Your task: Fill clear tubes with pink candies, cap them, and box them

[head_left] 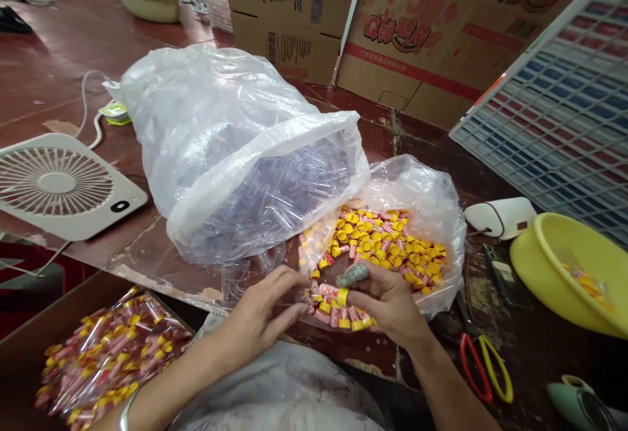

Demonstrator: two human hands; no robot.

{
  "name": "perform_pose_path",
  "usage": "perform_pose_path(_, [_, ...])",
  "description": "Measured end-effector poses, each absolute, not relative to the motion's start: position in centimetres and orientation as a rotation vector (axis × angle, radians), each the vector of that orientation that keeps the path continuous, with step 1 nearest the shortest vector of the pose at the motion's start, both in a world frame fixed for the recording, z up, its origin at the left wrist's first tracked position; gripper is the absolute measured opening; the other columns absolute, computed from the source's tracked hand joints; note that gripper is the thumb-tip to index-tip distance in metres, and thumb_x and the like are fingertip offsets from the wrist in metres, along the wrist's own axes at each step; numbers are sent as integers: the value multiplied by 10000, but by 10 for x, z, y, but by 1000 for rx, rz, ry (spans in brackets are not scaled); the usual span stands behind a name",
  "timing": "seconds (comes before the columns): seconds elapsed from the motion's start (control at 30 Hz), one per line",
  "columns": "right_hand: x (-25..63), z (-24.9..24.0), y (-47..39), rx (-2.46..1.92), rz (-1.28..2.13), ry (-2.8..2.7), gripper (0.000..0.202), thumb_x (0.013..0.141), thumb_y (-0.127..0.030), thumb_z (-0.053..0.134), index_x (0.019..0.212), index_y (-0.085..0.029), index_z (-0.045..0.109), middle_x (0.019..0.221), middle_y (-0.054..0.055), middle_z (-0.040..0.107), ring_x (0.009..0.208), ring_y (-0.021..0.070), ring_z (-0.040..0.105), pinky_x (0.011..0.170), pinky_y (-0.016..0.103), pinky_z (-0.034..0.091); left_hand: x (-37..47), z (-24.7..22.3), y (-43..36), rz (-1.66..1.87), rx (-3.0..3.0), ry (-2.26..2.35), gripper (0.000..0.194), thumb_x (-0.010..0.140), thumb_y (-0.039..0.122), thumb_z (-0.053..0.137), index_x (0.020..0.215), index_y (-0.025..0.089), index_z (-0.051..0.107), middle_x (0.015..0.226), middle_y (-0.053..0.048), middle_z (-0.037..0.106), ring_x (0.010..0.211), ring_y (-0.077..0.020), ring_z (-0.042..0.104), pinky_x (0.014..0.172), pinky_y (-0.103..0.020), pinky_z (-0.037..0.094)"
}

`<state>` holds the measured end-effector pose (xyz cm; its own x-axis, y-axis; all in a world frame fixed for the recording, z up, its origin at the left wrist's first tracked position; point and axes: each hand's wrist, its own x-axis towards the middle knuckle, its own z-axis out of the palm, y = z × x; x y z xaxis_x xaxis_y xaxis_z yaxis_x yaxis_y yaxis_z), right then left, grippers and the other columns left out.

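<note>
My right hand (387,297) is closed on a small pink-and-white tube with a yellow cap (336,293); a grey-green wrap covers one fingertip. Facing it, my left hand (269,310) has thumb and fingers drawn together at a small clear piece, too indistinct to name, near the tube's left end. Just beyond both hands, an open plastic bag (429,202) spills many yellow-capped tubes (377,241). A large white sack (220,110) lies behind, its mouth full of clear plastic tubes (284,189).
At lower left, a box holds filled clear tubes (115,359). A white fan (59,182) lies left. On the right are a yellow basin (564,274), scissors (485,365), a phone (505,274) and a white crate (554,104). Cardboard boxes (402,45) stand behind.
</note>
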<state>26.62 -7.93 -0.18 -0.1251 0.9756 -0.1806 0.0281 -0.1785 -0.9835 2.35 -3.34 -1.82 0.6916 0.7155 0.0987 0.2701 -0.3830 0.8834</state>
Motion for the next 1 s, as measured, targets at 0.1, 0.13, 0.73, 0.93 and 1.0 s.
perform_pose_path(0.1, [253,-1,-86,-1236,1645,-1098,241,805,-347,791,906,-199,630,895,20,720,846,171,701,762,281,557,30,-12,-40,533,1890,696,203,1001,281,499,1193,236,544,1117,-41,624,1034,-154,604,923,-265,478])
perform_pose_path(0.13, [251,-4,-86,-1256,1663,-1077,270,785,-356,807,894,-196,619,854,8,710,800,159,692,721,265,551,31,-10,-43,511,1881,685,184,1003,281,494,1172,230,543,1095,-39,631,1009,-152,608,905,-258,480])
perform_pose_path(0.73, [272,-24,-80,-1809,668,-1844,178,899,-230,644,749,-202,554,787,1,591,766,170,569,697,289,444,-3,-8,-1,206,2795,1071,287,865,15,493,1049,171,649,868,-70,635,796,-250,593,696,-363,418])
perform_pose_path(0.93, [242,-31,-78,-1662,419,-2417,127,860,-136,699,872,-225,610,967,8,659,939,203,587,767,305,444,6,-22,21,-86,2967,1104,198,916,103,530,1017,164,689,902,-100,648,819,-271,634,731,-401,464])
perform_pose_path(1.0, [236,-34,-76,-1689,271,-2482,113,860,-149,702,881,-220,616,929,20,661,897,213,589,734,315,441,8,-23,17,43,2874,1122,238,902,79,520,1063,165,673,983,-117,656,886,-271,639,767,-398,488])
